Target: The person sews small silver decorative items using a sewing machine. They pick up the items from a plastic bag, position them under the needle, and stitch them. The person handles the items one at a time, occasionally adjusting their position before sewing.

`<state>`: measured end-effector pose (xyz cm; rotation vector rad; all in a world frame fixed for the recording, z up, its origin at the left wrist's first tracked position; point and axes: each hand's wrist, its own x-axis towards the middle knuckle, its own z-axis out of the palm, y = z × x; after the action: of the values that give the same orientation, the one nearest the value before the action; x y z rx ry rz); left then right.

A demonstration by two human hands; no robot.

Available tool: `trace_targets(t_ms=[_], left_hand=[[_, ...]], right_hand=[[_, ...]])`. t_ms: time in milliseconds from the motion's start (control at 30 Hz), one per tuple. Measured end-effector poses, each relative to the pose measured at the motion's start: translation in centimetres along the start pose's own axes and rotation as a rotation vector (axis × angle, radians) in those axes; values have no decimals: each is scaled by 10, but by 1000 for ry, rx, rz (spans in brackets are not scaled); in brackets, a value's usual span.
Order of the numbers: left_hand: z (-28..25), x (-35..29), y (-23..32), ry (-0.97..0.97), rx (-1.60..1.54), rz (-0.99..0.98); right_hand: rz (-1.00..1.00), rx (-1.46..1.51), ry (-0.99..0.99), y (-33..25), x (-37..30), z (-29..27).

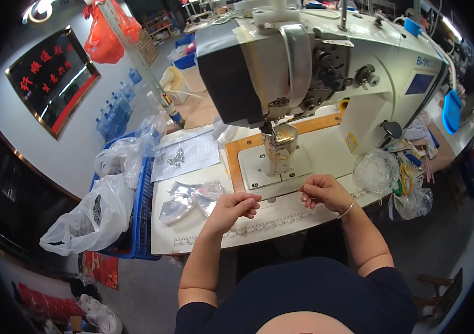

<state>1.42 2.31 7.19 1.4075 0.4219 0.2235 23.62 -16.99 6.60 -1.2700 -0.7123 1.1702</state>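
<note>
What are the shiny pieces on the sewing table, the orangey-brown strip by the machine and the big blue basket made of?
Shiny pieces: probably thin, glossy plastic, since they catch bright glints; foil is possible.
Orangey-brown strip: maybe smooth wood or board, from its warm colour, but I can't see clear grain.
Blue basket: likely hard plastic; its stiff walls are evenly coloured.

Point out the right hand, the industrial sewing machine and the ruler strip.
Right hand (329, 192): head view, middle of the hand.
Industrial sewing machine (330, 62): head view, dark mechanism on its side.
Ruler strip (265, 224): head view, marked face near mid-length.
</note>
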Motion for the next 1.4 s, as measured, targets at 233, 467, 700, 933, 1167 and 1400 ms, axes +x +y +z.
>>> trace_targets(t_ms=[233,467,700,933,1167,1400], left_hand=[[7,-1,-22,138,57,-36],[19,4,-45,434,498,87],[21,6,-58,498,720,323],[17,7,-65,477,869,413],[22,7,-65,475,1007,326],[71,3,-77,215,1341,430]], right_hand=[[-63,-57,42,17,-4,-8],[-55,-474,223,53,24,-17],[-179,-598,210,61,29,-17],[-312,-850,350,56,28,-12],[-408,-980,372,60,31,-10],[-396,-1074,398,65,33,-7]])
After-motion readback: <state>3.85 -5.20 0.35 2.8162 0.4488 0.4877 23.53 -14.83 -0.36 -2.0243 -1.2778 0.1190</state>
